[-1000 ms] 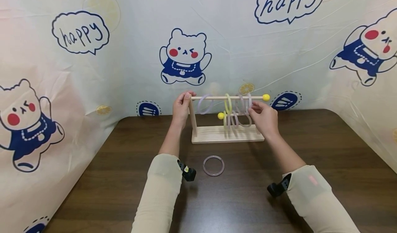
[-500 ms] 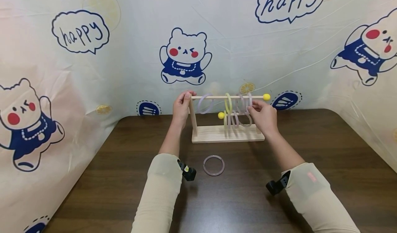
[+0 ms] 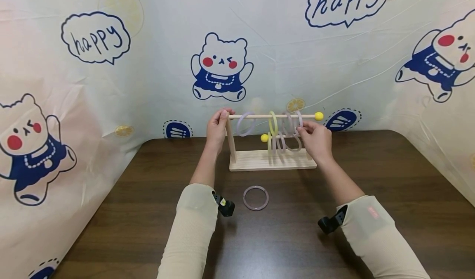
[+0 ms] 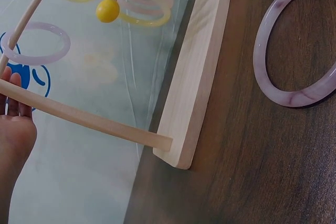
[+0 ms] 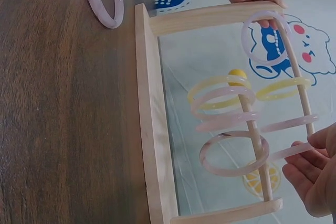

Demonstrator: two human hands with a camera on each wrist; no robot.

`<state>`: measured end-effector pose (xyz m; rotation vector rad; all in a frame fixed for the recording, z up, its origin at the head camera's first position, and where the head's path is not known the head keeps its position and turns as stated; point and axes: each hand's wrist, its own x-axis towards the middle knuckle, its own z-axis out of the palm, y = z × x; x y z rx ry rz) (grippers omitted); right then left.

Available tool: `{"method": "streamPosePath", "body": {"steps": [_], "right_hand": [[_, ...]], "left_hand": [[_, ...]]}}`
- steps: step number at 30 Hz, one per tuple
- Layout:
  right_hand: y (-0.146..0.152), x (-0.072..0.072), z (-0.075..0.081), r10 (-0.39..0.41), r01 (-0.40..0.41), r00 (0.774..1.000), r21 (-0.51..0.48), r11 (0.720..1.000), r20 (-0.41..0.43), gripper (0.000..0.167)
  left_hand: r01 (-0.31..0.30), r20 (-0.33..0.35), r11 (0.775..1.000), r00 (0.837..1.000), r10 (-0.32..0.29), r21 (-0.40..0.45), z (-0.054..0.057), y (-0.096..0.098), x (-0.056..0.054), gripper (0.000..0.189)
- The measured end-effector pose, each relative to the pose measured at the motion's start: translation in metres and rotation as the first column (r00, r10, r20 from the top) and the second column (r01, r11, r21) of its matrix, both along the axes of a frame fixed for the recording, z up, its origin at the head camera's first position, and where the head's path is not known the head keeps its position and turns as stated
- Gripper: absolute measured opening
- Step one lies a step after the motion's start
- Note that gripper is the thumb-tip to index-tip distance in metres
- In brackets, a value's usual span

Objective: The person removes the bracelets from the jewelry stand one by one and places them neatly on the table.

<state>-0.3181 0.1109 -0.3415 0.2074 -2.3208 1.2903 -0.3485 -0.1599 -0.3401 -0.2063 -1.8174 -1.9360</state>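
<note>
A pale wooden bangle stand [image 3: 243, 162] stands on the table, with two rods ending in yellow balls. My left hand [image 3: 216, 130] grips the top of its left post, thumb in front and fingers behind. On the upper rod hang a lilac bangle [image 3: 239, 126] near that hand, a yellow bangle [image 3: 273, 124] mid-rod and pale bangles towards the right end. My right hand [image 3: 317, 142] pinches the rightmost pale bangle [image 5: 286, 151] between thumb and fingers. Several bangles hang from the lower rod, among them a marbled bangle [image 5: 203, 156] and a yellow one.
A loose purple marbled bangle [image 3: 256, 209] lies flat on the dark wooden table [image 3: 289, 237], in front of the stand. Behind the table hangs a printed cloth [image 3: 163, 64] with cartoon bears, close to the stand's back.
</note>
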Motion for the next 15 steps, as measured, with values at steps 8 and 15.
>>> {"method": "streamPosePath", "body": {"steps": [8, 15], "right_hand": [[0.0006, 0.0006, -0.0002, 0.002, -0.002, 1.000, -0.011, 1.000, 0.007, 0.023], [-0.0003, -0.0003, -0.0013, -0.013, 0.013, 1.000, -0.020, 1.000, 0.006, 0.023]], "left_hand": [[0.006, -0.009, 1.000, 1.000, -0.006, 0.002, -0.0006, 0.0003, 0.0000, 0.036], [0.000, -0.005, 1.000, 1.000, 0.000, 0.007, 0.0000, 0.0011, 0.0004, 0.035]]}}
